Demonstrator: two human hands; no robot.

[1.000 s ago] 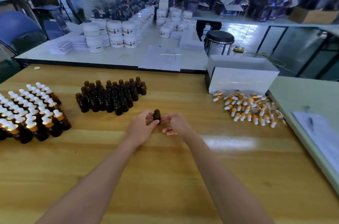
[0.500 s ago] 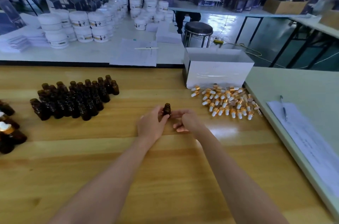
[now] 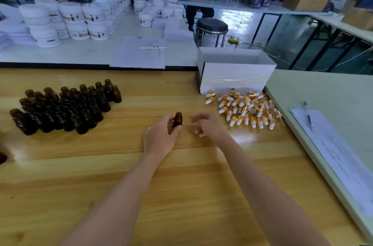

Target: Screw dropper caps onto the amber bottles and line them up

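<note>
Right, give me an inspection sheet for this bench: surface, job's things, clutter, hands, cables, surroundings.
Surface: glossy light wooden table, no spills seen.
Job's things: one uncapped small amber glass bottle in hand; cluster of uncapped amber bottles at left; pile of gold-collared white dropper caps at right.
Clutter: open white cardboard box behind the caps; dark pen on printed sheet on the pale green side table.
Hands: left hand grips the bottle; right hand beside it, fingers loosely curled, holding nothing.
Cables: yellow power strip with cords on the floor, off the bench.
Surroundings: round black stool; stacked white jars on the white table behind.
</note>
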